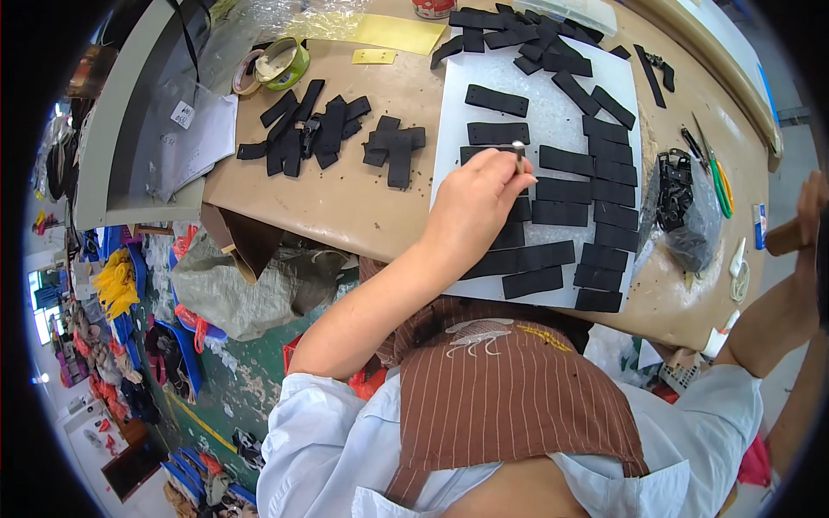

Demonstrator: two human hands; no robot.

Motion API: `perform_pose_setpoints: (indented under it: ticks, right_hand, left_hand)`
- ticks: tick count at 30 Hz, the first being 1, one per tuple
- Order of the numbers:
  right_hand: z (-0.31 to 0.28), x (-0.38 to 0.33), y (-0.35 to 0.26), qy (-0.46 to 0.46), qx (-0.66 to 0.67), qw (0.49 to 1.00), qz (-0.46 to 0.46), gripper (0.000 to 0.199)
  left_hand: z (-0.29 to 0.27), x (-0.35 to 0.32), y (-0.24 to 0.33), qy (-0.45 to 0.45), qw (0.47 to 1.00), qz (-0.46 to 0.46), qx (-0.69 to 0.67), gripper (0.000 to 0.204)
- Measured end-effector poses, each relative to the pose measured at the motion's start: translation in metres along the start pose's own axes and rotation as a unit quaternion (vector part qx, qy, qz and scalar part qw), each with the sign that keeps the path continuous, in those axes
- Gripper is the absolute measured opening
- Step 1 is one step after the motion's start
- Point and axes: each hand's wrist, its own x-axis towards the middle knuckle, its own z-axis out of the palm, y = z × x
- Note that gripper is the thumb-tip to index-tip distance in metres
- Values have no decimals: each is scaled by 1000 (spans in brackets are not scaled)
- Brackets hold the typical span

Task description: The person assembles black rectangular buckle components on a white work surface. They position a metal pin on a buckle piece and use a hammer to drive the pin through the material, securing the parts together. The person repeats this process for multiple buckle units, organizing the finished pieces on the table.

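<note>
My left hand (473, 203) is closed around a short metal punch (519, 155), held upright over the black strips on a white board (509, 73). Just beyond the fingers lies a black strip (497, 133), with another strip (496, 100) farther off. More strips, such as this one (561, 213), cover the board to the right of the hand, some overlapping. At the far right rim, raised off the table, my right hand (810, 205) grips a brown wooden-looking handle (784, 238). The rest of that tool is cut off by the picture's edge.
Piles of black strips (332, 129) lie on the brown tabletop (345, 207) at left, near green tape (285, 65). Another heap (535, 39) sits at the board's far end. Right of the board are a plastic bag (691, 242) with black parts and green-and-orange-handled scissors (718, 177).
</note>
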Motion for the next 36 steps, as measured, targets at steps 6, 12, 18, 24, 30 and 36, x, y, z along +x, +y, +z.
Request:
perform_pose_setpoints:
  ticks: [6,12,18,24,30,36]
  right_hand:
    - [136,-9,21,-39,-104,994,13,29]
    - [102,-29,11,-5,34,991,132,33]
    - [131,-42,27,-89,-51,984,144,23]
    - [150,-34,29,-143,-82,979,119,19]
    - [147,-41,31,-134,-68,980,130,21]
    - [141,-49,34,-109,-31,982,153,23]
  left_hand:
    - [3,-4,2,26,994,-3,108,17]
    - [-26,6,12,59,923,-225,-306,11]
    - [-66,-28,13,24,957,-221,-185,20]
    - [-46,-43,8,16,969,-199,-143,19]
    - [-35,-46,8,42,967,-217,-128,14]
    - [-35,-47,5,45,966,-205,-148,12]
